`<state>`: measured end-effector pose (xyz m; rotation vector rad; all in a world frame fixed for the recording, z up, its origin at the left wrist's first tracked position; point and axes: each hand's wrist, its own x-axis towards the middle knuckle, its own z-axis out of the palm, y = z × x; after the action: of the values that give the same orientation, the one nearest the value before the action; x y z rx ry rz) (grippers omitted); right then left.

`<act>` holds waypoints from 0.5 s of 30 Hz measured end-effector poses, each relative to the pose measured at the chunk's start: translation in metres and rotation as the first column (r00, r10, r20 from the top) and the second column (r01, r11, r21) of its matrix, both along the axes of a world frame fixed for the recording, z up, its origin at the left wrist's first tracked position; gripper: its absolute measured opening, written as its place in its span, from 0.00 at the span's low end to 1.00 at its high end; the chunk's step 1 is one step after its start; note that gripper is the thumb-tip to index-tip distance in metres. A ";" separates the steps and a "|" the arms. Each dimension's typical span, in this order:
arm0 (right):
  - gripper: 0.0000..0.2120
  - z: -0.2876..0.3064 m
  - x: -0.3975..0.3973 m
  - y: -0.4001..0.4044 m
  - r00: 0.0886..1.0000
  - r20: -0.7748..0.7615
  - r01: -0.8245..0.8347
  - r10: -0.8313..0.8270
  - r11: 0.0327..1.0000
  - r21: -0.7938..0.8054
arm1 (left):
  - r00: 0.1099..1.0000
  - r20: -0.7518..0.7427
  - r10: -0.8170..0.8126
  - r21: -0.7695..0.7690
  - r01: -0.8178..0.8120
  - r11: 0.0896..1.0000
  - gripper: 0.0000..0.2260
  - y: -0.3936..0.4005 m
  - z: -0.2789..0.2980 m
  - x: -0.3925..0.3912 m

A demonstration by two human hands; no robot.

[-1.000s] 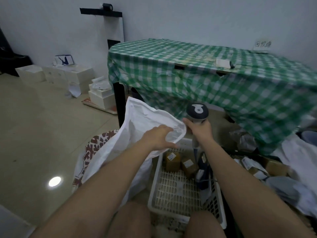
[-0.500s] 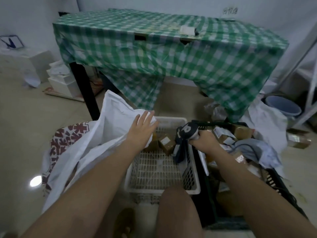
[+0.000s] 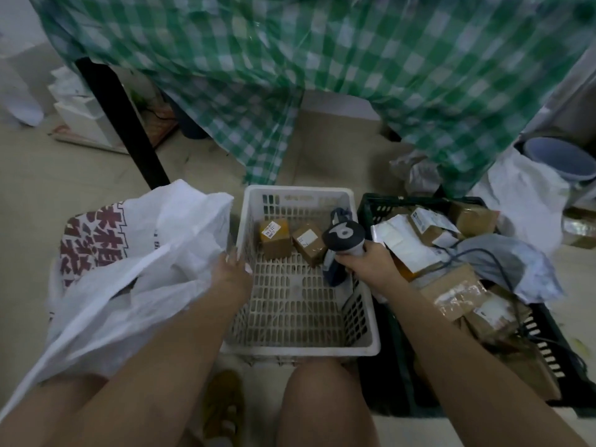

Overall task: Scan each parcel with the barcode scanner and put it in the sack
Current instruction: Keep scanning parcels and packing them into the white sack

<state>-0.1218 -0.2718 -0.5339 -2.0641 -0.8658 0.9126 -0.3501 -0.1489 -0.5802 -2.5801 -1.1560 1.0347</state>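
Note:
A white woven sack point(image 3: 145, 253) with red print lies open on the floor at the left. My left hand point(image 3: 232, 272) rests with straight fingers at the sack's mouth, against the left rim of a white basket point(image 3: 300, 346). Two brown boxes point(image 3: 275, 238) point(image 3: 309, 245) with labels stand at the far end of the basket, and a dark blue parcel point(image 3: 335, 272) leans on its right wall. My right hand point(image 3: 367, 264) grips a grey barcode scanner point(image 3: 343, 237), whose dark head hangs over the basket's right side.
A black crate point(image 3: 377, 204) to the right holds several parcels and mailers. Behind stands a table under a green checked cloth point(image 3: 322, 59), with a black leg point(image 3: 122, 114). A blue bucket point(image 3: 561, 159) is at the far right, white boxes point(image 3: 80, 114) at the far left.
The view has tilted down. My left hand let go of the sack's raised edge and dropped to the basket's left rim. The right hand lowered the scanner toward the basket.

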 end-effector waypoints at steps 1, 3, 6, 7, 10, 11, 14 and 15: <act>0.09 -0.002 0.003 0.003 1.000 -0.004 0.017 -0.017 1.000 -0.005 | 0.999 0.041 -0.017 -0.021 0.018 1.000 0.22 -0.001 -0.001 0.007; 0.09 -0.008 0.010 0.011 0.998 -0.018 0.061 -0.061 0.998 -0.007 | 0.962 0.258 -0.085 -0.004 0.089 0.996 0.19 0.001 -0.002 0.025; 0.07 -0.013 0.021 0.023 0.988 -0.040 0.148 -0.148 0.989 0.005 | 0.858 0.508 -0.072 -0.021 0.097 0.995 0.15 0.008 -0.003 0.056; 0.07 -0.014 0.026 0.025 0.984 -0.048 0.174 -0.173 0.985 0.007 | 0.829 0.557 -0.043 -0.042 0.079 0.996 0.14 0.011 -0.006 0.068; 0.11 -0.018 0.042 0.030 0.960 -0.074 0.273 -0.270 0.962 0.031 | 0.744 0.663 0.081 -0.153 0.030 0.988 0.13 0.019 -0.017 0.104; 0.11 -0.020 0.048 0.031 0.951 -0.075 0.302 -0.298 0.953 0.037 | 0.717 0.679 0.157 -0.230 0.005 0.973 0.13 0.020 -0.023 0.117; 0.07 -0.024 0.066 0.031 0.928 -0.084 0.368 -0.362 0.927 0.071 | 0.635 0.691 0.345 -0.424 -0.030 0.905 0.11 0.018 -0.045 0.155; 0.07 -0.026 0.072 0.032 0.920 -0.096 0.389 -0.381 0.917 0.086 | 0.611 0.696 0.377 -0.460 -0.024 0.888 0.11 0.018 -0.054 0.167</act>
<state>-0.0500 -0.2398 -0.5598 -1.9979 -0.4293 0.7087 -0.1830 -0.1310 -0.6345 -3.4609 -1.5640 0.0899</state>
